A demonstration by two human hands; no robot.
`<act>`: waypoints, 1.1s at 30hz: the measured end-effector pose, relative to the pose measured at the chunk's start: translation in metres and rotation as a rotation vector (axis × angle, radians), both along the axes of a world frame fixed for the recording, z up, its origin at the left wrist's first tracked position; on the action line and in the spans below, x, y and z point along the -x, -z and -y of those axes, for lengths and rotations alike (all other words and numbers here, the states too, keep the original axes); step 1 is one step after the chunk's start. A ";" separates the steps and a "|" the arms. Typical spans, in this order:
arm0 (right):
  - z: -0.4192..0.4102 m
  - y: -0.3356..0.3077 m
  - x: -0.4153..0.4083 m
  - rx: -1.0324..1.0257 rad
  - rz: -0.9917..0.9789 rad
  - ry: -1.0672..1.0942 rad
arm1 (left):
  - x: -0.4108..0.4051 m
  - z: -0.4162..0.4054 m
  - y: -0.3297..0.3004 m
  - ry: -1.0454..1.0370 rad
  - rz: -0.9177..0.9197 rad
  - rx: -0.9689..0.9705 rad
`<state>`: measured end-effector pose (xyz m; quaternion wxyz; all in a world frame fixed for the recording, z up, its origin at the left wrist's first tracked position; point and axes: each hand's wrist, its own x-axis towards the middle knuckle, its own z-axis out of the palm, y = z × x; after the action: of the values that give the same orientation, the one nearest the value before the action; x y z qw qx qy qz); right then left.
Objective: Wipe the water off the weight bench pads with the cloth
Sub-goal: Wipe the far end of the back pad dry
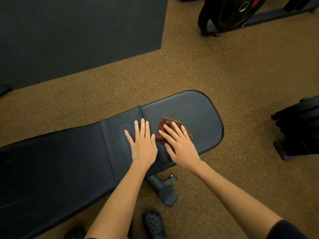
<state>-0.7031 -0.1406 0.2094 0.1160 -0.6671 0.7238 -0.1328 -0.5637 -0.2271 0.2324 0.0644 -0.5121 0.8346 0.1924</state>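
A black weight bench runs across the view, with a long back pad [51,166] on the left and a rounded seat pad [195,114] on the right. A small folded brown cloth [164,124] lies on the seat pad near the seam. My right hand [179,142] presses flat on the cloth with straight, spread fingers. Beside it, my left hand [142,144] rests flat on the narrow pad section left of the seam, fingers straight. A few tiny droplets show on the seat pad right of the cloth.
Brown speckled floor surrounds the bench. A dark mat [77,31] lies at the far left. A rack with weight plates [241,12] stands top right, more black equipment [298,130] at the right edge. The bench's foot [165,190] and a black clog [153,225] are below.
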 end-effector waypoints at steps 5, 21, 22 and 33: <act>0.007 -0.004 0.012 0.019 -0.067 0.045 | -0.018 0.002 0.005 -0.012 0.042 -0.057; 0.005 0.001 -0.024 0.023 -0.017 0.003 | -0.034 0.003 0.008 0.010 0.065 -0.118; 0.001 0.000 -0.021 0.019 -0.030 -0.009 | -0.034 0.003 0.008 0.013 0.065 -0.117; 0.094 -0.003 -0.025 -0.060 -0.027 0.162 | -0.038 0.004 0.009 0.039 0.058 -0.092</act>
<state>-0.6785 -0.2350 0.2120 0.1152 -0.6043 0.7805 -0.1111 -0.5252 -0.2310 0.2234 0.1158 -0.4974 0.8326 0.2144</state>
